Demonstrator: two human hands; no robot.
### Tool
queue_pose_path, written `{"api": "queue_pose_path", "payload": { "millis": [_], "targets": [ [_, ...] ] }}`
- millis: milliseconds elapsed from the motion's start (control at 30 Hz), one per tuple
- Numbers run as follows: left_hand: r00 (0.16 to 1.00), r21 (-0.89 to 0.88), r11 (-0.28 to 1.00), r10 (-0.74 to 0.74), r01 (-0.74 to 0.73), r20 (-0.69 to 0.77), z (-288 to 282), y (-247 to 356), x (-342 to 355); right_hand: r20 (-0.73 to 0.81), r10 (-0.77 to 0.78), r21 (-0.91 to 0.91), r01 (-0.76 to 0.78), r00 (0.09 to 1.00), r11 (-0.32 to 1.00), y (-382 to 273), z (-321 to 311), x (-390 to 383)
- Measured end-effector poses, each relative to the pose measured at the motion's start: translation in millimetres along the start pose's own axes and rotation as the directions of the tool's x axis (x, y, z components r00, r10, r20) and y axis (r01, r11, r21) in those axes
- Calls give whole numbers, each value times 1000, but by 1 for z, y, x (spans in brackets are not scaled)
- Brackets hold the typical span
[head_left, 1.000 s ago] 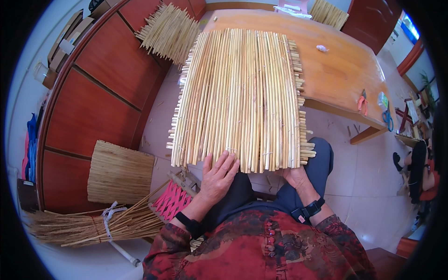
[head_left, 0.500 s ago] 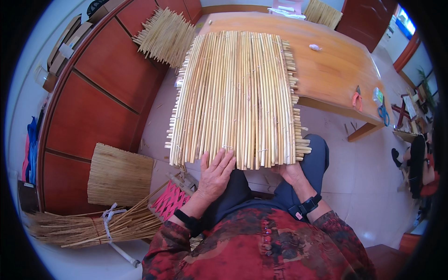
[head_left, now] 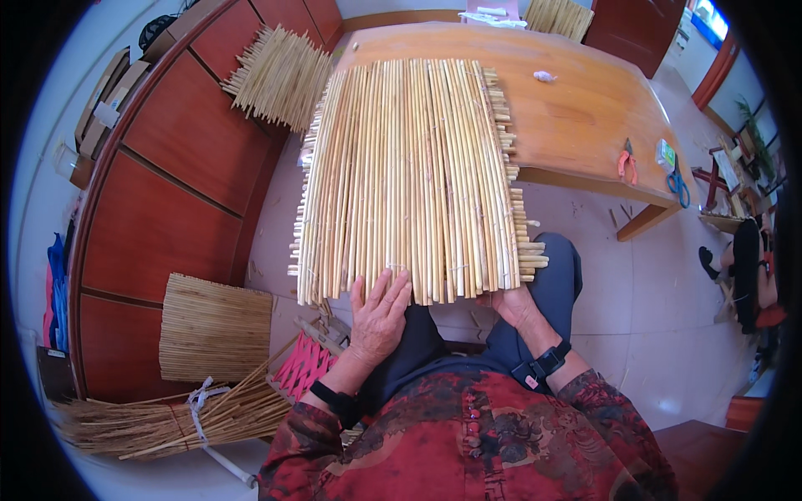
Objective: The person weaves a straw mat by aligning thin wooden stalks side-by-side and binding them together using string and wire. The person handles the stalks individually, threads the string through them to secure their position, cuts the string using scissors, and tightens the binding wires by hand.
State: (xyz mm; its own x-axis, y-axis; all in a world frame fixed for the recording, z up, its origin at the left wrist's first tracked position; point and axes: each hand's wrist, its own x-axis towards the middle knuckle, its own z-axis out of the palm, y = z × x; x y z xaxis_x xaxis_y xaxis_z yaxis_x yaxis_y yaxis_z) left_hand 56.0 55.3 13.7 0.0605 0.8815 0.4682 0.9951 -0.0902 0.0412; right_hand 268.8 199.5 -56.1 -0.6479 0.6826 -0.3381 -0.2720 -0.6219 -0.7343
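Note:
A mat of pale, straight reed stalks (head_left: 409,184) lies before me, its far part on the wooden table and its near part over my lap. More stalks run crosswise under it, their ends jutting out at both sides. My left hand (head_left: 378,317) rests on the near edge with its fingers stretched over the stalk ends. At the near right corner, my right hand (head_left: 516,307) reaches under the mat, which hides its fingers. Thin ties cross the stalks in places.
The table (head_left: 576,117) holds orange-handled pliers (head_left: 627,164), blue-handled scissors (head_left: 678,188) and a small white lump (head_left: 545,76). At left, reed mats (head_left: 215,326) lean by red cabinets (head_left: 159,225), above a tied stalk bundle (head_left: 175,417). Another person's leg (head_left: 746,275) shows at right.
The view has shifted slightly, so the surroundings sit a little further left. Both hands keep their places at the mat's near edge.

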Motion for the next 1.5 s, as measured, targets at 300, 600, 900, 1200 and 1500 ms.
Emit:
{"api": "queue_pose_path", "payload": {
  "millis": [300,600,900,1200,1500],
  "targets": [
    [1000,-1,1000,4,-4,-12,-2,3,-4,-18,5,-9,-5,1000,1000,4,7,-5],
    [1000,-25,1000,9,-9,3,-10,8,3,8,-16,-20,16,1000,1000,9,1,0],
    [998,51,997,63,-62,-19,5,11,5,-54,-1,37,3,999,999,13,0,5],
    [997,55,995,78,-79,26,5,14,4,-94,12,-14,-14,995,1000,23,-9,8],
    [998,49,997,64,-64,8,7,15,5,-52,-108,-207,95,993,974,45,-31,17]
  ]
}}
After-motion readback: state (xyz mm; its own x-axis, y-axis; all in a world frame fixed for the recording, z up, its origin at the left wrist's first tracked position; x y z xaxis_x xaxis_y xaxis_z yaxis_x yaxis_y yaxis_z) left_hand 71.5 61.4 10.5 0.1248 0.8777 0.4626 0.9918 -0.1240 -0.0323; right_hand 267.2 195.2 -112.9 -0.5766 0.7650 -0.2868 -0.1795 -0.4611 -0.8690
